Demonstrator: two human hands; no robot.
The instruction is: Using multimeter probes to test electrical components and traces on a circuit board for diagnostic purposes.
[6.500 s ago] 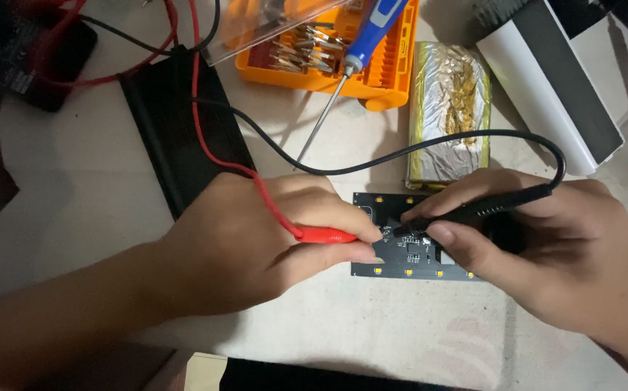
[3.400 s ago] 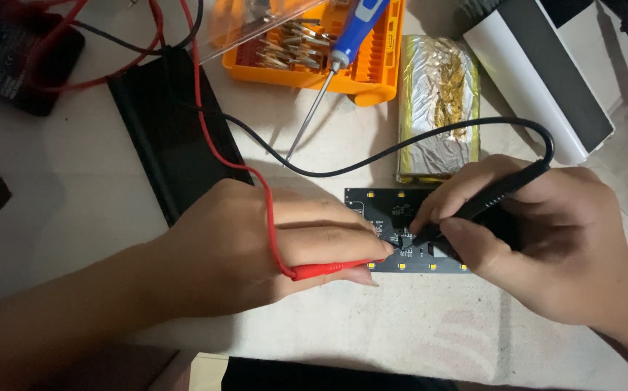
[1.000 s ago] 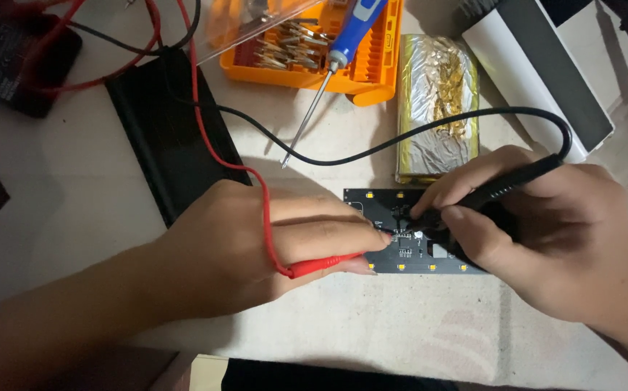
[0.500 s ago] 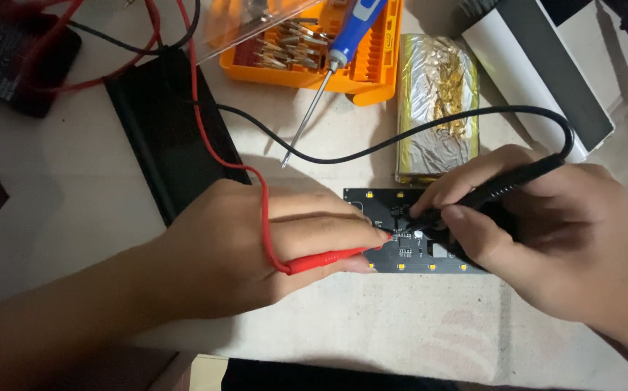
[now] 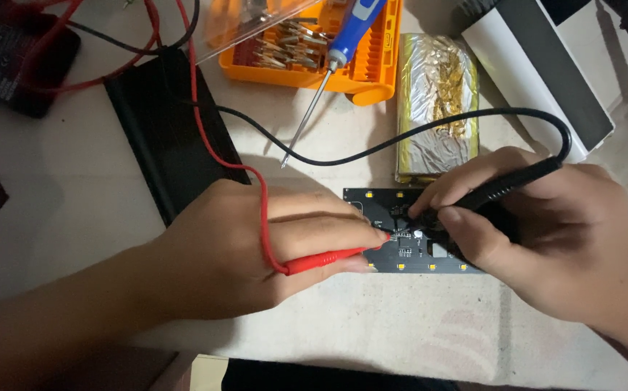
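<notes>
A small black circuit board (image 5: 372, 206) with tiny yellow parts along its edges lies on the pale table (image 5: 75, 195). My left hand (image 5: 256, 250) pinches a red test probe (image 5: 325, 257), whose tip touches the board near its middle. My right hand (image 5: 545, 239) grips a black test probe (image 5: 506, 185) like a pen, its tip on the board just right of the red one. A red lead (image 5: 213, 137) and a black lead (image 5: 372, 148) run away toward the top left.
A flat black slab (image 5: 162, 123) lies left of the board. Behind it are an orange bit case (image 5: 368, 69) with a blue-handled screwdriver (image 5: 346, 36), a foil-wrapped block (image 5: 437, 101), and a white and grey box (image 5: 538, 72). A dark device (image 5: 17, 65) sits top left.
The red probe tip has shifted slightly right and up on the board over the earlier frames. The black probe stays near the board's middle, and both hands remain almost still.
</notes>
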